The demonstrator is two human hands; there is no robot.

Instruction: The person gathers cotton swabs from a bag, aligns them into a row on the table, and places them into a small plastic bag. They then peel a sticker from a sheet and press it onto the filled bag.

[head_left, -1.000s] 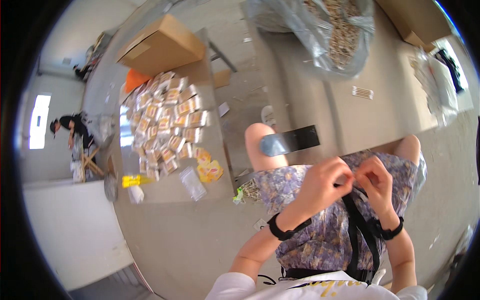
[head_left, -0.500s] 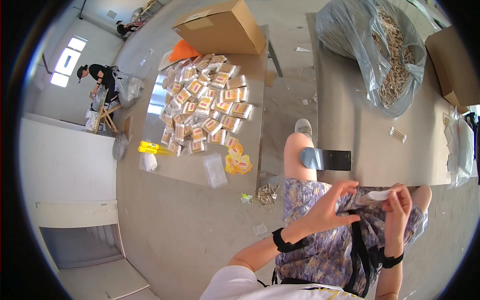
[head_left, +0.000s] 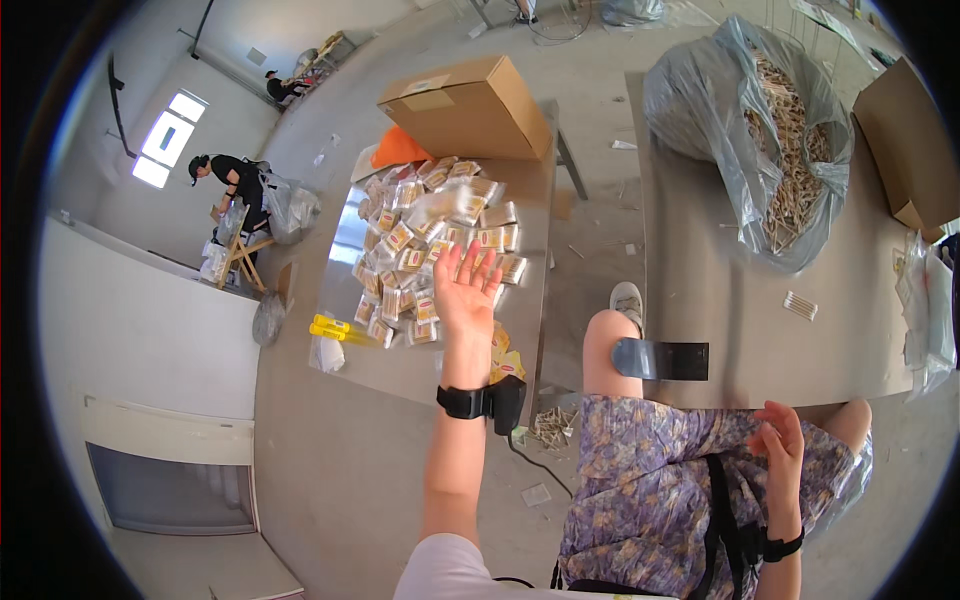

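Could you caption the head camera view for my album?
Left hand open before a heap of swab packets, right hand above a flowered garment.

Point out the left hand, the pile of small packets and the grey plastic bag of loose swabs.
Left hand (head_left: pixel 467 293), head view: on the palm.
Pile of small packets (head_left: pixel 409 259), head view: on a packet near its middle.
Grey plastic bag (head_left: pixel 692 108), head view: on its bulging left side.

White sleeve (head_left: pixel 447 565), purple floral shorts (head_left: pixel 640 470), black wristbands (head_left: pixel 462 403), boxy black module (head_left: pixel 508 403), thin cable (head_left: pixel 546 468), pale shoe (head_left: pixel 627 299)
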